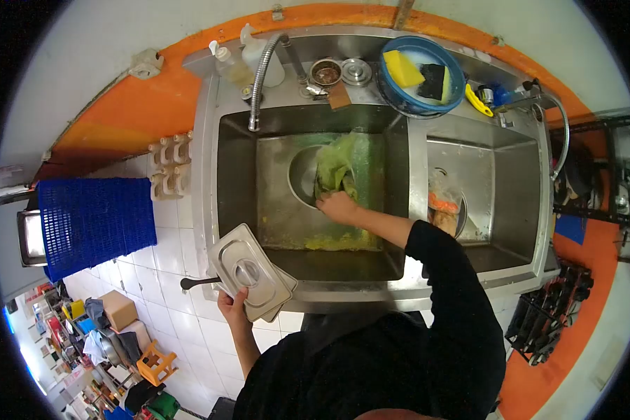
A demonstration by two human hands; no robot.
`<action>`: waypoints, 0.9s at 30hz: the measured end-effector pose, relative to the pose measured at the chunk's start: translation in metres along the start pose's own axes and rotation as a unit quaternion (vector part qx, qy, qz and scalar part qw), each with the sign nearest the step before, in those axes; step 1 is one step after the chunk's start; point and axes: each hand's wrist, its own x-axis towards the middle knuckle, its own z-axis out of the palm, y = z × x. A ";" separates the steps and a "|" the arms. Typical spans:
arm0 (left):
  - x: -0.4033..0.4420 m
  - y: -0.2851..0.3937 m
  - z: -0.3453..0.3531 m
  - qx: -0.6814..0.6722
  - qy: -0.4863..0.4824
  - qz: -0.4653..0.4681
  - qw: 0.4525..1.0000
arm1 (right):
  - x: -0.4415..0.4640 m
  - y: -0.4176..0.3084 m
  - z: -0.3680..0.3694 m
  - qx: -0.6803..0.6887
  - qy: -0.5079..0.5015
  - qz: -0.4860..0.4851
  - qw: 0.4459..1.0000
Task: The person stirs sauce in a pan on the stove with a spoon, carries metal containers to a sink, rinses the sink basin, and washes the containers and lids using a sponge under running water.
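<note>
My left hand grips the edge of a few stacked stainless steel pan lids over the sink's front left corner. The top lid has a recessed round handle. A dark rod with a rounded end sticks out to the left from beneath them. My right hand reaches into the large left sink, its fingers closed on a crumpled green, partly see-through bag. That bag lies over a round metal bowl on the sink's bottom, hiding part of it.
A spring-hose faucet arches over the left sink. Behind it stand pump bottles and a blue basin with sponges. The right sink holds a bag with orange contents. A blue crate stands at left.
</note>
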 end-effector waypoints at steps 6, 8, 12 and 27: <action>-0.006 -0.013 0.000 -0.014 -0.011 0.018 1.000 | -0.055 -0.003 -0.082 -0.060 0.041 -0.029 0.997; -0.013 -0.009 0.016 -0.003 -0.018 0.017 1.000 | -0.086 0.004 -0.113 -0.107 0.040 -0.026 0.993; -0.029 -0.009 0.044 0.003 -0.042 0.031 0.999 | -0.170 0.018 -0.184 -0.163 0.086 0.022 0.983; -0.086 0.000 0.099 0.040 0.001 0.052 0.998 | -0.458 0.200 0.008 -0.129 -0.203 0.364 0.900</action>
